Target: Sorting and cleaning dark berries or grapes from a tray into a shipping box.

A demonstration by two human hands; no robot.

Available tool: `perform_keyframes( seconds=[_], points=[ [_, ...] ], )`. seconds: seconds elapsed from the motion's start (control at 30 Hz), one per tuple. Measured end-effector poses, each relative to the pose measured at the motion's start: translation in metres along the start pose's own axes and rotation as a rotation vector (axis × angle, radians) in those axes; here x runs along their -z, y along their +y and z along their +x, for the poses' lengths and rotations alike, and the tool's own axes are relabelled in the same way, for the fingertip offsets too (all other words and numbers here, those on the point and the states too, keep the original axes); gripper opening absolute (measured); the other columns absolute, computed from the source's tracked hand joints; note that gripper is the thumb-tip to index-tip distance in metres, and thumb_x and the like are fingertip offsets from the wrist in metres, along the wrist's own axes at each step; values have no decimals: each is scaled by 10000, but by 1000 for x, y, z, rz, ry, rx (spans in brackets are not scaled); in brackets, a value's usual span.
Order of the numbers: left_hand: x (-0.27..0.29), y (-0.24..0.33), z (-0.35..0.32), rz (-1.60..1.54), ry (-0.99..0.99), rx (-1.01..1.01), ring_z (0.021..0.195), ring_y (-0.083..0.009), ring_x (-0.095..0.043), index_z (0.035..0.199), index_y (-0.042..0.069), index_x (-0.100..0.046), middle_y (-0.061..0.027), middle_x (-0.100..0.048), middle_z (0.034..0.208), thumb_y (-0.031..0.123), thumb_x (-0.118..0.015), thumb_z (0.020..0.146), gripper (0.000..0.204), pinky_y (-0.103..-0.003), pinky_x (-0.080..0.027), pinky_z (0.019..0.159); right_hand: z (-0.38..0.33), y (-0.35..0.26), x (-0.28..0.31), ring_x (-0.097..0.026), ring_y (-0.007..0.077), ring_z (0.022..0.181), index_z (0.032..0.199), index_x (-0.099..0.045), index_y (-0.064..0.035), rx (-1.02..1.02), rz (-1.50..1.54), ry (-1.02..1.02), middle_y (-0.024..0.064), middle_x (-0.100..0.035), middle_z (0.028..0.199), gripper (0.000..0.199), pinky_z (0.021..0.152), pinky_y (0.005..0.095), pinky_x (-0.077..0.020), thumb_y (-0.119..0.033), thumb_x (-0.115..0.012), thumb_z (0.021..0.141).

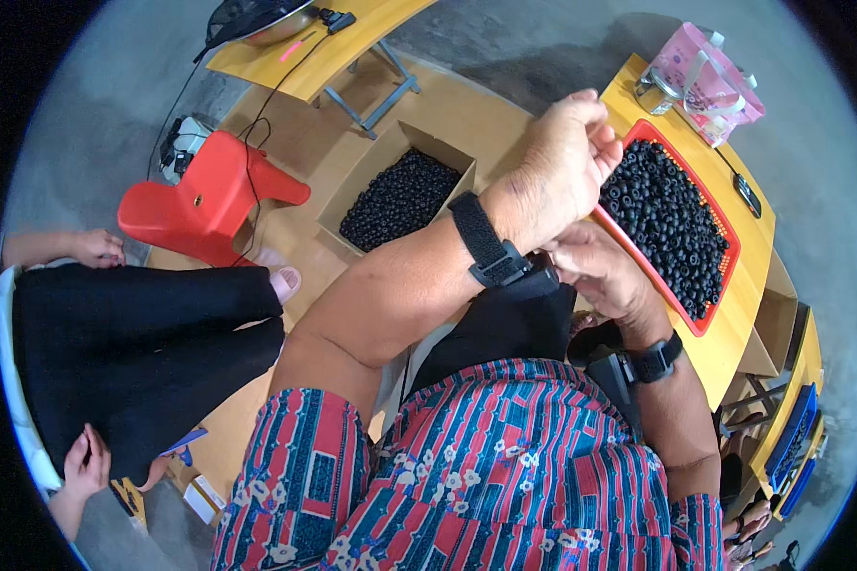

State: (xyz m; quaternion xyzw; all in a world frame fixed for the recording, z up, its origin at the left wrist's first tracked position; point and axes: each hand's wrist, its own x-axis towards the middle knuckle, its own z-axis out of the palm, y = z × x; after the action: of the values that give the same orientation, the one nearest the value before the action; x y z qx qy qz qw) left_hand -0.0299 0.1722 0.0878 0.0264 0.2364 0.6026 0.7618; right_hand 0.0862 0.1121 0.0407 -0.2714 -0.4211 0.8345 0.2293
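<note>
My left hand (569,152) is raised beside the near edge of a red plastic basket (719,214). Its fingers are loosely curled and apart, with nothing visible in them. Many small black rings (662,214) fill the basket. Around my left wrist runs a black strap (481,238) with a dark fitting on its underside. My right hand (605,271) is just below, its fingers drawn together close to that fitting; what they pinch, if anything, is hidden. Another black strap (655,360) circles my right wrist.
A cardboard box (352,205) of black pieces stands on the floor, near a red stool (200,195). The yellow table (747,276) bears a glass jar (655,92), a pink bag (700,81) and a small black device (747,195). Someone in dark trousers (143,343) sits at left.
</note>
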Motion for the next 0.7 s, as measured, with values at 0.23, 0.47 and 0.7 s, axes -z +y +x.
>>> perform_keyframes(
  seconds=[0.23,0.47,0.7],
  points=[
    [-5,-12,-3,-147,-58,64,697,-125,-489,884,80,-528,-11,-526,799,122,-584,877,70,-297,-457,728,11,24,-6,-610,161,952,1120,-602,-11,31,39,181,84,-637,1087,364,848,287,-486,-239,-668,845],
    [3,-25,-22,-163,-4,123,712,-118,-503,954,86,-563,-12,-536,785,135,-589,874,97,-287,-473,693,-1,40,-4,-621,125,866,1106,-605,-30,-79,182,198,53,-653,996,333,756,260,-517,-243,-676,860],
    [-30,-44,-57,-189,-171,129,660,-102,-551,1029,130,-564,11,-577,807,80,-585,855,182,-280,-493,632,22,14,-32,-623,91,780,1106,-584,16,-240,-7,-300,40,-662,936,299,716,237,-517,-183,-624,886]
  ],
)
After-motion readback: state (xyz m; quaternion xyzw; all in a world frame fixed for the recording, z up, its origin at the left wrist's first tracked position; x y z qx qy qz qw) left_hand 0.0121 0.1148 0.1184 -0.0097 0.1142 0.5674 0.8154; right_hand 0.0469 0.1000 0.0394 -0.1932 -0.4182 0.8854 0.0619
